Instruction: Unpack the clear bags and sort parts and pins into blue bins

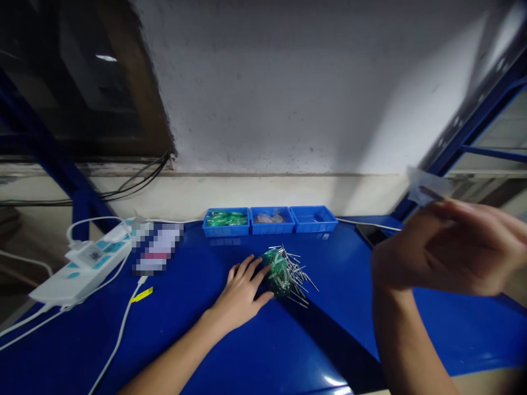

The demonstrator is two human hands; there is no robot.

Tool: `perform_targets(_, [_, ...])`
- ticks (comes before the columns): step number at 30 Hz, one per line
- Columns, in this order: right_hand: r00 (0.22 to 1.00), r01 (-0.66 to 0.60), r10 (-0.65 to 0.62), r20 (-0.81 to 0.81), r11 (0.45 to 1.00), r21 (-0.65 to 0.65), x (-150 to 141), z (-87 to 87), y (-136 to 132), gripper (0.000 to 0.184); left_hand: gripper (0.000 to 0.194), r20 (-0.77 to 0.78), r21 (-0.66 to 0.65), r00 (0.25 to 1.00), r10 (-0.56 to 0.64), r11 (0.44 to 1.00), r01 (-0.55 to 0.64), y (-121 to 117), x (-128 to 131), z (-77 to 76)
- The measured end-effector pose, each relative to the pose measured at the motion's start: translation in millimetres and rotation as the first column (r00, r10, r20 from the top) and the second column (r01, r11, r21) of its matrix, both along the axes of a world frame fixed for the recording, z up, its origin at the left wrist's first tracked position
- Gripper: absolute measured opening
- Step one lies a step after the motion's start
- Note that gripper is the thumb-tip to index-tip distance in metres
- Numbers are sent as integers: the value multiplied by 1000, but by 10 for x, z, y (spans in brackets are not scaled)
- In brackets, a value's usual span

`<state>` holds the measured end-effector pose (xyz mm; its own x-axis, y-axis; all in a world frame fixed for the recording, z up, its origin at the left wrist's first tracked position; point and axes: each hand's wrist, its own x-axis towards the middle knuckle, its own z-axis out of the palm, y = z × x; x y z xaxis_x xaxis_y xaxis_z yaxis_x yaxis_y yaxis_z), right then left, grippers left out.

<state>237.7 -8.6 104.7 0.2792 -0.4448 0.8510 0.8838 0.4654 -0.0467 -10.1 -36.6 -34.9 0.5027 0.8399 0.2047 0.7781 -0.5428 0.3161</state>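
Loose metal pins (297, 272) beside green packets (278, 274) on a blue table (341, 274); right hand (457, 247) raised with a clear bag (419, 178).

The left hand (244, 294) lies palm down with fingers spread, fingertips at the left edge of the packets, gripping nothing; whether they press is unclear. The right hand, blurred, appears closed in a pinch on the clear bag, well above the table; its contents cannot be told. The pins lie crossed and uncontained, short of the row of blue bins (272, 227). Judged risks: a sideways push by the left hand could scatter or roll pins; a slackened pinch could drop the bag.
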Motion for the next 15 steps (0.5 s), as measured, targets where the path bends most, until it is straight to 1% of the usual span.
perform_targets(1, [1000, 26, -25, 16, 998, -60, -45, -69, 74, 24, 49, -9, -13, 1000, -11, 1000, 11, 3, -6, -3])
perform_targets(2, [998, 41, -32, 56, 986, -164, -114, -172, 162, 23, 47, -6, -18, 1000, -15, 1000, 15, 8, -11, -7])
perform_targets(3, [993, 38, 1, 121, 947, -320, -198, -303, 254, 21, 46, 4, -14, 1000, -14, 1000, 14, 15, -15, -13])
perform_targets(4, [977, 30, 82, 196, 859, -511, -288, -452, 340, 19, 43, 20, 0, 1000, -8, 1000, 8, 24, -18, -20])
perform_targets(5, [942, 53, 193, 274, 721, -690, -371, -610, 410, 16, 40, 38, 18, 999, 1, 1000, -2, 34, -20, -27])
perform_targets(6, [897, 113, 303, 321, 545, -831, -441, -766, 458, 15, 36, 58, 37, 998, 12, 999, -15, 43, -19, -34])
perform_targets(7, [871, 165, 377, 317, 383, -909, -490, -910, 479, 16, 32, 76, 52, 997, 24, 998, -28, 51, -17, -39])
perform_targets(8, [869, 178, 413, 273, 255, -951, -516, -1034, 475, 19, 27, 92, 63, 995, 33, 997, -39, 57, -13, -42])
perform_targets(9, [879, 163, 425, 217, 162, -973, -521, -1132, 450, 20, 23, 108, 68, 993, 40, 997, -48, 62, -8, -42])
perform_targets(10, [883, 144, 437, 169, 91, -985, -510, -1201, 412, 21, 19, 125, 69, 991, 48, 996, -57, 66, -2, -40])
perform_targets(11, [888, 112, 445, 119, 40, -993, -489, -1241, 368, 21, 17, 145, 65, 988, 54, 996, -64, 70, 4, -36])
perform_targets(12, [888, 77, 454, 71, 6, -997, -466, -1255, 325, 22, 16, 171, 58, 983, 63, 996, -74, 74, 8, -31])
perform_targets(13, [884, 40, 467, 29, -14, -999, -449, -1247, 287, 23, 16, 203, 46, 976, 78, 995, -89, 80, 12, -25])
perform_targets(15, [866, -34, 498, -40, -20, -999, -445, -1193, 232, 23, 15, 294, -2, 948, 123, 992, -128, 97, 14, -12])
